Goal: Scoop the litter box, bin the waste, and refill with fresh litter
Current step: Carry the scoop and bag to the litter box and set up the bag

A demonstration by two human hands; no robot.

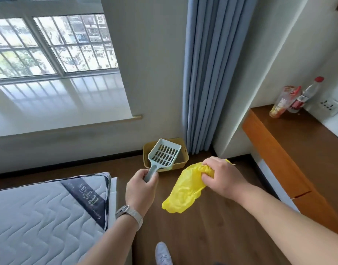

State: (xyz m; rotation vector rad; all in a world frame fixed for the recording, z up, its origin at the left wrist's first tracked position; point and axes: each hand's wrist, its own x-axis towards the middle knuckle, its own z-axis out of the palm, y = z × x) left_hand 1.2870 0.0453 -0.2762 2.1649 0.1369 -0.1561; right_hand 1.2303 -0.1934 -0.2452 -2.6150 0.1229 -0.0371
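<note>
A small yellow litter box (183, 163) sits on the wooden floor against the wall, beside the blue curtain. My left hand (141, 185), with a watch on its wrist, grips the handle of a pale green slotted scoop (164, 154). The scoop's head is raised in front of the box and hides much of its inside. My right hand (220, 175) is closed on the bunched top of a yellow plastic bag (183, 192), which hangs limp to the right of the scoop, above the floor. No litter shows in the scoop.
A quilted mattress (40, 217) fills the lower left. A wooden shelf (298, 150) at the right carries a drink cup (281, 102) and a red-capped bottle (306, 96). A blue curtain (208, 73) hangs behind the box. My shoe (163, 253) is at the bottom.
</note>
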